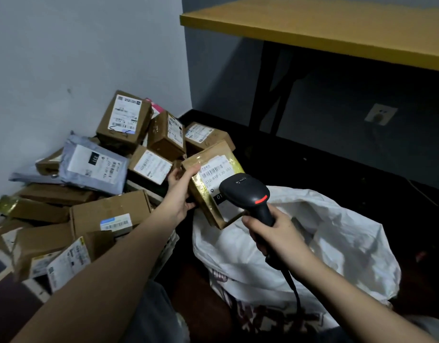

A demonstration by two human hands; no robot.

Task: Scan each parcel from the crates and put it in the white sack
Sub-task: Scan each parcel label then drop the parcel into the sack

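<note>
Left hand (182,191) grips the gold-taped parcel (208,184) by its left edge, thumb over the top, fingers curled beneath, holding it tilted just above the white sack (337,233), whose mouth gapes open at five o'clock from it. Right hand (275,233) is wrapped tight around the black scanner (248,191) handle, head over the parcel's label (barcode plain to see). At nine o'clock, the heap of boxes (124,120) and a grey mailer (94,164) hides the crates.
</note>
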